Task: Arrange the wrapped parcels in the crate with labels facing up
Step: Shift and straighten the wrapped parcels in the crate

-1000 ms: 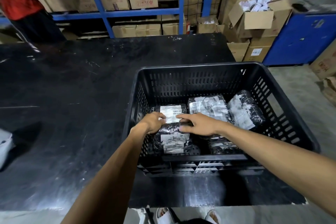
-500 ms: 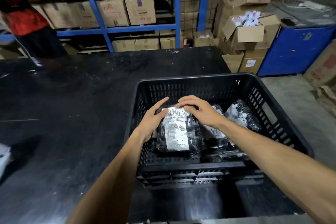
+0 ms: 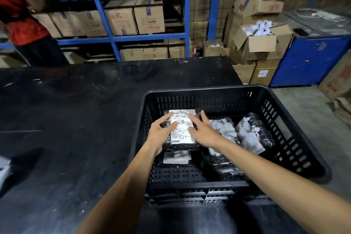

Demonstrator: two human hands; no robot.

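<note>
A black slatted plastic crate (image 3: 296, 131) stands on the black table (image 3: 76, 119) at its right end. Several black-wrapped parcels with white labels lie inside. My left hand (image 3: 161, 135) grips the left side of a labelled parcel (image 3: 183, 129), label up, raised over the crate's left part. My right hand (image 3: 205, 131) hovers at that parcel's right edge, fingers spread, barely touching it. Below it lies another parcel (image 3: 176, 158). Two more parcels (image 3: 224, 129) (image 3: 252, 133) lie to the right, labels up.
A person in red (image 3: 24, 21) stands at the far left behind the table. Blue shelving (image 3: 133, 38) with cardboard boxes runs along the back. Stacked cartons (image 3: 260, 40) and a blue cabinet (image 3: 311, 61) stand right of the table. A white object (image 3: 3, 167) lies at the table's left edge.
The labelled parcel has been lifted off the pile and carried toward the crate's back left. My right hand has opened and come off its top. The camera has tilted up.
</note>
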